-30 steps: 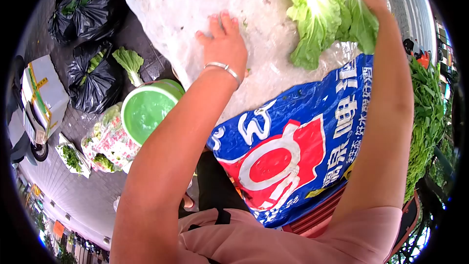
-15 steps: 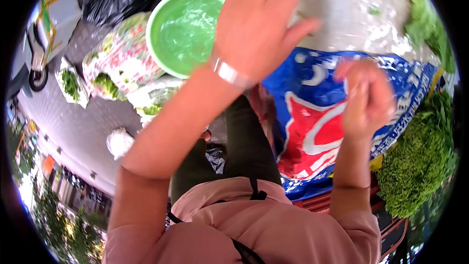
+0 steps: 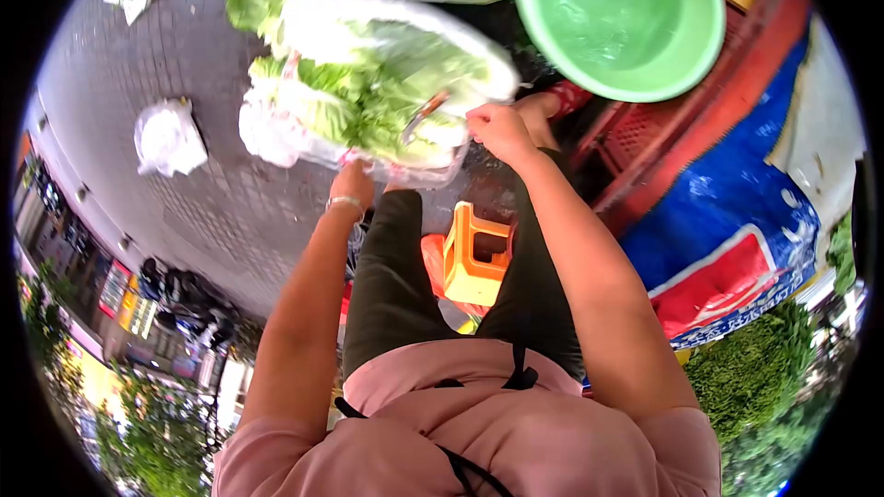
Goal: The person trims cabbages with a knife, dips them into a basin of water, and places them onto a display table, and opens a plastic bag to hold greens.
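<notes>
A clear plastic bag (image 3: 442, 171) full of green leafy lettuce (image 3: 354, 97) lies on the ground in front of me. My left hand (image 3: 353, 186) is closed on the bag's near edge. At its right edge my right hand (image 3: 498, 132) is closed too, fingers pinched on the plastic. A knife (image 3: 425, 117) with a brown handle and a curved blade rests on top of the lettuce, between my hands. Parts of the fingers of both hands are hidden or small.
A green basin (image 3: 612, 23) of water stands at the upper right beside a red crate (image 3: 626, 143). A yellow stool (image 3: 474, 258) is between my legs. Blue printed sacking (image 3: 727, 212) covers the right side. A white bag (image 3: 171, 138) lies on the paving at left.
My view has turned toward the ground on the left. Both hands have come away from the blue and white sacking and down to the lettuce bag, where they now grip its plastic.
</notes>
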`<action>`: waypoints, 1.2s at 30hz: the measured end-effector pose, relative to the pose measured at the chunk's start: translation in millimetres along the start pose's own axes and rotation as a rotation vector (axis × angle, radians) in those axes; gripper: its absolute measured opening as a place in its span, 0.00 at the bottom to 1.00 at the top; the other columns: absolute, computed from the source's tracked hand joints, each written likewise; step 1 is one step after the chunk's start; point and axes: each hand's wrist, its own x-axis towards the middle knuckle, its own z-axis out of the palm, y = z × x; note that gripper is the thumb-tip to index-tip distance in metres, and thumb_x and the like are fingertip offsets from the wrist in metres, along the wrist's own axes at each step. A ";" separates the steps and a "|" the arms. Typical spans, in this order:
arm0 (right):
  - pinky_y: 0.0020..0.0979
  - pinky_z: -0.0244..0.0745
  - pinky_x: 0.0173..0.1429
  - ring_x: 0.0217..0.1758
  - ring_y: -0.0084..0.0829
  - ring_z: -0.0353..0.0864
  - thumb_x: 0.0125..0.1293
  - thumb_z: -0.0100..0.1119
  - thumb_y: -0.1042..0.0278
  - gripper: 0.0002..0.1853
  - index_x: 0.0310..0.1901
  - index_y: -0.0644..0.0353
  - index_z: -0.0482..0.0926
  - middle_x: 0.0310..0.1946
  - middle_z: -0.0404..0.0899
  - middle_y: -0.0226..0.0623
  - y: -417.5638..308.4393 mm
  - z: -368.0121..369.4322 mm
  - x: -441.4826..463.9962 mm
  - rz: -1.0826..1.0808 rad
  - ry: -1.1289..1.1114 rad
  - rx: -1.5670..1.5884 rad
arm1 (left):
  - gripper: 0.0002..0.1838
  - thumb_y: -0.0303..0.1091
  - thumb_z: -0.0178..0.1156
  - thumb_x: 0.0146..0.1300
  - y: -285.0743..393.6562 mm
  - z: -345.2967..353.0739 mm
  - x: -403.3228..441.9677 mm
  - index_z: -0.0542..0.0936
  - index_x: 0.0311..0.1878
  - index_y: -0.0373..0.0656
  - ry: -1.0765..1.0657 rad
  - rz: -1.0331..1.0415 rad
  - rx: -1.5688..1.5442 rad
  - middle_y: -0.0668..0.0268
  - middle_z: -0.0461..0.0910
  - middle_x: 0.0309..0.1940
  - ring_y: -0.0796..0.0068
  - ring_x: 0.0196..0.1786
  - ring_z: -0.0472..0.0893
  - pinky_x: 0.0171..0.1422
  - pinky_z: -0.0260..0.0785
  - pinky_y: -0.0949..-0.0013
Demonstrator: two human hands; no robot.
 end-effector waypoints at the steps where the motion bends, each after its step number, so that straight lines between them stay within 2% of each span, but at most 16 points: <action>1: 0.38 0.76 0.49 0.42 0.44 0.83 0.60 0.58 0.62 0.12 0.39 0.59 0.84 0.35 0.83 0.48 17.6 32.9 14.4 0.016 0.027 0.015 | 0.16 0.34 0.50 0.60 -14.5 -1.3 9.9 0.77 0.51 0.47 0.059 0.069 -0.096 0.47 0.79 0.46 0.46 0.51 0.77 0.56 0.69 0.51; 2: 0.39 0.76 0.49 0.45 0.44 0.81 0.60 0.57 0.66 0.09 0.39 0.57 0.84 0.38 0.83 0.43 -2.2 50.4 11.4 0.037 0.037 -0.249 | 0.15 0.32 0.51 0.60 -25.2 -2.6 20.0 0.77 0.50 0.45 0.100 0.121 -0.118 0.47 0.79 0.46 0.46 0.51 0.77 0.55 0.69 0.52; 6: 0.37 0.73 0.51 0.49 0.38 0.75 0.53 0.55 0.72 0.10 0.38 0.56 0.79 0.40 0.77 0.38 -13.1 109.9 34.2 -0.686 0.162 -1.033 | 0.11 0.35 0.55 0.62 -48.1 -12.5 39.4 0.78 0.47 0.47 0.287 0.386 0.101 0.55 0.80 0.42 0.52 0.49 0.78 0.51 0.70 0.53; 8: 0.36 0.71 0.51 0.48 0.35 0.74 0.53 0.55 0.72 0.09 0.37 0.56 0.78 0.40 0.77 0.35 -11.8 124.5 54.2 -0.758 0.285 -1.296 | 0.10 0.35 0.56 0.62 -65.5 -13.6 51.0 0.78 0.46 0.47 0.351 0.573 0.249 0.57 0.80 0.43 0.56 0.51 0.78 0.53 0.69 0.54; 12: 0.34 0.69 0.49 0.47 0.34 0.75 0.53 0.56 0.70 0.08 0.37 0.55 0.78 0.37 0.76 0.34 -5.3 119.9 74.0 -0.618 0.103 -1.459 | 0.14 0.43 0.54 0.64 -98.4 -7.8 61.8 0.78 0.47 0.48 -0.157 0.186 0.368 0.61 0.80 0.47 0.60 0.56 0.77 0.58 0.68 0.56; 14: 0.34 0.69 0.49 0.46 0.34 0.75 0.53 0.56 0.70 0.08 0.37 0.54 0.79 0.36 0.76 0.33 -8.3 114.2 65.2 -0.623 0.062 -1.473 | 0.16 0.46 0.53 0.65 -119.9 2.4 61.9 0.79 0.48 0.47 -0.118 0.221 0.276 0.56 0.81 0.45 0.56 0.52 0.78 0.57 0.69 0.54; 18: 0.41 0.72 0.45 0.41 0.44 0.76 0.49 0.62 0.72 0.10 0.35 0.60 0.75 0.34 0.76 0.37 4.5 113.2 20.9 -0.496 0.230 -1.064 | 0.15 0.43 0.54 0.65 -124.0 4.0 68.1 0.79 0.47 0.45 -0.010 0.205 0.033 0.52 0.81 0.42 0.50 0.48 0.79 0.55 0.70 0.54; 20: 0.43 0.73 0.40 0.33 0.44 0.76 0.51 0.63 0.70 0.11 0.34 0.62 0.73 0.29 0.76 0.40 26.7 113.8 4.5 -0.082 0.250 -0.567 | 0.14 0.42 0.54 0.65 -111.1 -3.2 72.0 0.79 0.46 0.45 0.039 0.226 -0.055 0.50 0.81 0.42 0.49 0.47 0.79 0.54 0.71 0.55; 21: 0.37 0.72 0.33 0.24 0.34 0.75 0.54 0.64 0.69 0.10 0.32 0.61 0.72 0.22 0.75 0.36 54.2 114.2 6.4 -0.148 0.389 -0.342 | 0.13 0.41 0.54 0.64 -99.3 -9.5 73.2 0.79 0.46 0.44 0.060 0.251 -0.083 0.50 0.81 0.42 0.49 0.47 0.79 0.53 0.71 0.55; 25: 0.25 0.69 0.27 0.20 0.23 0.72 0.55 0.63 0.73 0.07 0.37 0.61 0.78 0.17 0.72 0.29 38.6 106.7 4.7 0.374 0.416 0.578 | 0.13 0.41 0.55 0.64 -51.8 -4.0 89.6 0.80 0.44 0.43 0.076 0.354 -0.296 0.50 0.81 0.41 0.49 0.45 0.79 0.52 0.71 0.58; 28: 0.32 0.73 0.33 0.32 0.27 0.76 0.58 0.59 0.75 0.26 0.61 0.61 0.69 0.33 0.77 0.34 50.6 108.2 21.8 0.291 0.540 0.899 | 0.15 0.42 0.57 0.63 -7.3 4.1 102.9 0.80 0.44 0.41 0.035 0.386 -0.448 0.53 0.82 0.39 0.55 0.43 0.81 0.51 0.72 0.62; 31: 0.38 0.73 0.40 0.48 0.29 0.74 0.58 0.57 0.76 0.34 0.68 0.54 0.61 0.48 0.75 0.34 44.8 88.0 34.5 0.299 0.785 1.019 | 0.16 0.42 0.59 0.62 30.8 21.4 117.2 0.81 0.44 0.38 -0.065 0.344 -0.665 0.59 0.84 0.38 0.66 0.43 0.82 0.50 0.71 0.68; 32: 0.41 0.72 0.44 0.56 0.31 0.69 0.56 0.54 0.78 0.33 0.67 0.52 0.65 0.57 0.71 0.31 53.6 74.6 39.3 0.256 0.775 1.015 | 0.17 0.42 0.59 0.62 43.0 26.4 120.1 0.81 0.44 0.37 -0.108 0.321 -0.752 0.61 0.84 0.38 0.70 0.43 0.82 0.49 0.71 0.70; 33: 0.46 0.73 0.46 0.51 0.32 0.71 0.58 0.55 0.77 0.30 0.64 0.52 0.67 0.51 0.72 0.32 63.2 65.8 45.4 0.233 0.770 0.970 | 0.15 0.38 0.59 0.62 55.2 31.0 123.5 0.80 0.47 0.38 -0.173 0.264 -0.820 0.66 0.83 0.40 0.77 0.44 0.81 0.49 0.70 0.72; 34: 0.52 0.74 0.47 0.47 0.33 0.73 0.59 0.56 0.77 0.27 0.62 0.52 0.70 0.46 0.73 0.33 63.0 59.2 46.6 0.209 0.763 0.926 | 0.13 0.35 0.58 0.62 67.2 32.5 121.0 0.81 0.46 0.40 -0.196 0.225 -0.880 0.63 0.84 0.39 0.75 0.42 0.81 0.47 0.71 0.71; 36: 0.49 0.74 0.48 0.52 0.35 0.73 0.53 0.53 0.82 0.33 0.64 0.51 0.69 0.55 0.73 0.32 65.6 55.1 44.7 0.185 0.687 0.932 | 0.12 0.31 0.56 0.61 90.1 35.4 115.9 0.83 0.46 0.43 -0.237 0.140 -0.995 0.59 0.84 0.36 0.70 0.39 0.83 0.44 0.73 0.68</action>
